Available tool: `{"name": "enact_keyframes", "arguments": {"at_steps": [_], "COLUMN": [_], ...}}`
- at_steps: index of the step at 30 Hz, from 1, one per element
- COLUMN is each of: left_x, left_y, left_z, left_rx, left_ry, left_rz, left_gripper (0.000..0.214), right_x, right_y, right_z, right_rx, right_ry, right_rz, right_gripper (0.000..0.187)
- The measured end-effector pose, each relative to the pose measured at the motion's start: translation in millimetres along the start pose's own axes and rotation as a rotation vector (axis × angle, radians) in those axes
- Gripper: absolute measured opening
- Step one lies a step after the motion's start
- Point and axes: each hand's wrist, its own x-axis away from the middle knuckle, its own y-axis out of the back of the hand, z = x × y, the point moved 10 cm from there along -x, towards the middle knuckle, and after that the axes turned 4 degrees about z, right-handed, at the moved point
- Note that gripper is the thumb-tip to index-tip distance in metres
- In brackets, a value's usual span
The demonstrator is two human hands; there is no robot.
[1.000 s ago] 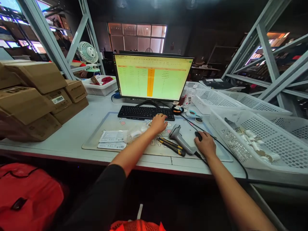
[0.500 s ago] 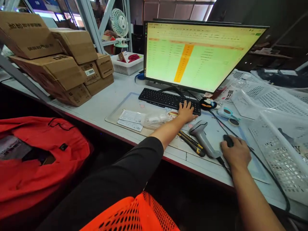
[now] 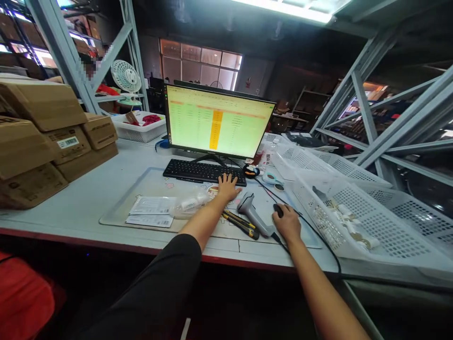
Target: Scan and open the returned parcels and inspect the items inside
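My left hand [image 3: 227,188] rests with fingers spread on the right part of the black keyboard [image 3: 193,171]. Curled over the black computer mouse [image 3: 278,210] is my right hand [image 3: 288,223]. Between my hands lie a grey barcode scanner [image 3: 253,213] and yellow-and-black utility knives [image 3: 241,224]. Left of my forearm are a clear plastic bag [image 3: 189,204] and white labelled packets [image 3: 152,211] on the desk mat [image 3: 118,200]. Behind the keyboard, the monitor [image 3: 198,125] shows a table with an orange column.
Cardboard boxes [image 3: 53,106] are stacked at the left. White plastic baskets [image 3: 382,224] fill the right side, one holding pale items. Another white basket [image 3: 141,132] stands behind the boxes, near a fan [image 3: 125,76]. A red bag [image 3: 24,293] is below the desk at left.
The view has tilted up and turned right, showing more baskets and the metal frame at right. My left hand stays on the keyboard and my right on the mouse.
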Motion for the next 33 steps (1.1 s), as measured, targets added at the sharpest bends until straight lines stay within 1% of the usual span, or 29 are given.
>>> {"name": "enact_keyframes", "arguments": {"at_steps": [7,10,13,18,25,33], "left_x": [-5.2,-6.1,-6.9,-7.2,-2.4,-1.7], "left_y": [-6.9,-8.4,-8.4,-7.1,-6.6,-6.4], "left_z": [2.3,2.7,2.8,2.7,3.6,4.8], "left_rx": [0.001,0.001,0.001,0.005,0.02,0.033], "left_ry": [-0.002,-0.007,-0.012,-0.018,-0.009,-0.009], "left_rz": [-0.007,-0.018,-0.02,-0.014,-0.052,-0.061], "left_gripper": [0.074,0.075,0.075,0.073,0.071,0.07], "right_x": [-1.0,-1.5,-2.0,-2.9,-3.4,-2.9], "right_y": [-1.3,-1.6,-2.7,-3.1,-3.4,-2.3], "right_z": [-2.5,-2.7,-4.4,-4.9,-6.1,-3.8], "right_rx": [0.009,0.008,0.003,0.005,0.002,0.013], "right_ry": [0.018,0.034,0.027,0.03,0.037,0.03], "right_rz": [-0.033,-0.046,-0.038,-0.04,-0.059,-0.027], "right_gripper": [0.043,0.044,0.046,0.045,0.042,0.043]}}
